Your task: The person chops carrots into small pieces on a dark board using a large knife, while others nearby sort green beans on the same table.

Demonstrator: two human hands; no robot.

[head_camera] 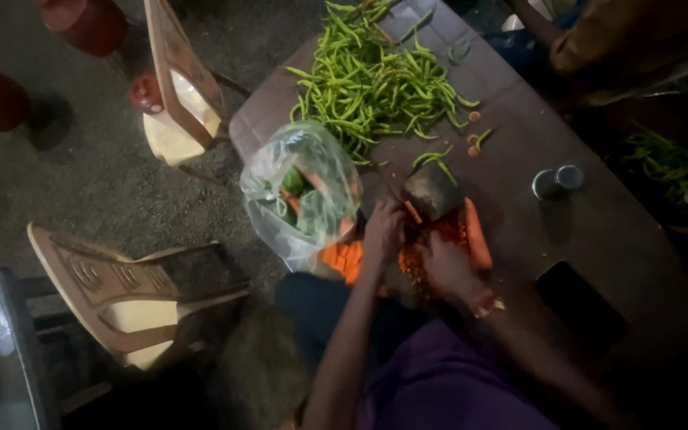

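My left hand (382, 231) is closed around a short carrot piece (412, 212) that pokes toward a dark grey blade (431, 191) on the brown table (599, 231). My right hand (443, 267), with a bracelet at the wrist, rests on a heap of chopped carrot (439, 235); its fingers are curled and its grip is hidden. A whole carrot (476, 236) lies just right of the heap. More orange pieces (344, 259) sit at the table's near edge, below a clear plastic bag (304, 191) of vegetables.
A big pile of green chillies (376, 80) covers the far end of the table. Two steel cups (556, 181) and a dark phone (579, 306) lie to the right. Plastic chairs (121, 295) stand on the left. Another person's sleeve (623, 40) is at the top right.
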